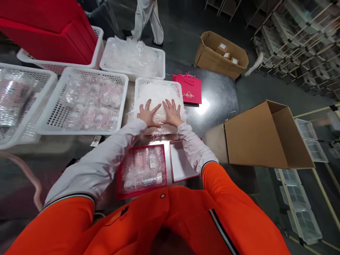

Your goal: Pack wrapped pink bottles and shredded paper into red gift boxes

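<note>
My left hand (148, 114) and my right hand (172, 112) lie side by side, fingers spread, pressed flat on a heap of white shredded paper (156, 94) in a white basket (137, 92). Neither hand grips anything that I can see. Nearer to me an open red gift box (142, 171) holds plastic-wrapped bottles. Its red-rimmed lid (182, 165) lies just to the right, white inside facing up.
White baskets of wrapped items (85, 102) stand to the left, one with clear bags (132, 56) behind, red boxes (47, 32) at far left. A pink paper bag (190, 90) lies beyond. An open cardboard box (265, 138) sits right. Another person's legs (148, 19) show at the top.
</note>
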`<state>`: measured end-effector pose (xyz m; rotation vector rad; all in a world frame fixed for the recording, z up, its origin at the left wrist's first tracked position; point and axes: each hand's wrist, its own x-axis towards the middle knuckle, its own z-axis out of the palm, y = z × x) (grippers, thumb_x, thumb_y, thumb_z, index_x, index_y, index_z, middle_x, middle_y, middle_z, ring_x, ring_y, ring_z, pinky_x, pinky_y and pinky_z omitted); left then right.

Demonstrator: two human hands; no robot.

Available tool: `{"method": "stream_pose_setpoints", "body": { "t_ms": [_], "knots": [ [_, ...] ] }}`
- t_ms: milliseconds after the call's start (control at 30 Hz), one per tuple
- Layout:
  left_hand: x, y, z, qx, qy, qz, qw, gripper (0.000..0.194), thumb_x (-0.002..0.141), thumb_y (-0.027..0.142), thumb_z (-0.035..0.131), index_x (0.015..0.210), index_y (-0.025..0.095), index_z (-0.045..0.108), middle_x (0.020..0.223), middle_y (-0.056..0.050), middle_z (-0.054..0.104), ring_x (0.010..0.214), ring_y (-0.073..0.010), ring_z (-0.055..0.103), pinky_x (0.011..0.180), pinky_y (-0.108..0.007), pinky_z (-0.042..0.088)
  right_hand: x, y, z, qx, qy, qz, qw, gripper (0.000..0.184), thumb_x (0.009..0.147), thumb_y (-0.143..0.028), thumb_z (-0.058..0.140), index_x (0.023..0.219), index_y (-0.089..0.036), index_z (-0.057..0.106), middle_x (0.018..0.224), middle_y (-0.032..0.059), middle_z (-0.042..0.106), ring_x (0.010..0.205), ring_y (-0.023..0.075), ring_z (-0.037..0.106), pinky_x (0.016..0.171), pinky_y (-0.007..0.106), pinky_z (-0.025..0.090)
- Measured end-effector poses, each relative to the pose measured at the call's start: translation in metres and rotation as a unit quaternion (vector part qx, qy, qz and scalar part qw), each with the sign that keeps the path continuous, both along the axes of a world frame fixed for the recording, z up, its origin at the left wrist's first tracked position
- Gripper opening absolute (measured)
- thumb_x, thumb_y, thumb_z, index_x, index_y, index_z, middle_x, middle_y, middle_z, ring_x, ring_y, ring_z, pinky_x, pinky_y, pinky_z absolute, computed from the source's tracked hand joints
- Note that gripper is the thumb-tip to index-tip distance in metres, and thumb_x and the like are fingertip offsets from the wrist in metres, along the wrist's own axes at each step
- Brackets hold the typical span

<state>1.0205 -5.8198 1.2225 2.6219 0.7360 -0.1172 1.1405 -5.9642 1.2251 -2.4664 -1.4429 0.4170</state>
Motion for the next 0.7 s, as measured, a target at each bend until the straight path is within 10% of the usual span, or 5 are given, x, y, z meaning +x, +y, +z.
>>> {"method": "stream_pose_setpoints", "body": {
  "t_ms": [167,400,700],
  "knots": [
    [0.016,0.007,0.013,0.013,0.019,-0.008,1.0,0.052,0.086,0.01,0.064,0.135,0.016,0.081,0.143,-0.017,0.07,0.134,-0.0349,0.066,0.118,-0.04,0.05,0.017,0.018,-0.004,-0.003,-0.032,0.031,0.999,0.137,0.069,-0.038,0.104,0.177,-0.014,0.023,0.183,0.0205,0.01,0.171,0.0442,-0.005,0.133,0.079,0.002],
    [0.003,0.028,0.074,-0.046,-0.186,0.097,0.977,0.045,0.081,0.009,0.063,0.121,0.011,0.086,0.124,-0.011,0.08,0.12,-0.028,0.074,0.112,-0.035,0.056,0.048,0.028,-0.032,-0.049,-0.023,0.013,0.998,0.09,0.085,-0.035,0.091,0.164,-0.025,0.049,0.174,0.0145,0.043,0.167,0.0406,0.025,0.13,0.081,0.004],
    [-0.011,0.034,0.125,-0.014,-0.276,0.114,0.954,0.039,0.089,0.016,0.06,0.121,0.012,0.081,0.12,-0.009,0.078,0.117,-0.0263,0.072,0.112,-0.034,0.054,0.045,0.035,-0.028,-0.036,0.014,-0.067,0.997,0.082,0.093,-0.037,0.083,0.165,-0.022,0.046,0.167,0.0184,0.05,0.155,0.0345,0.046,0.131,0.079,0.011]
  ]
}}
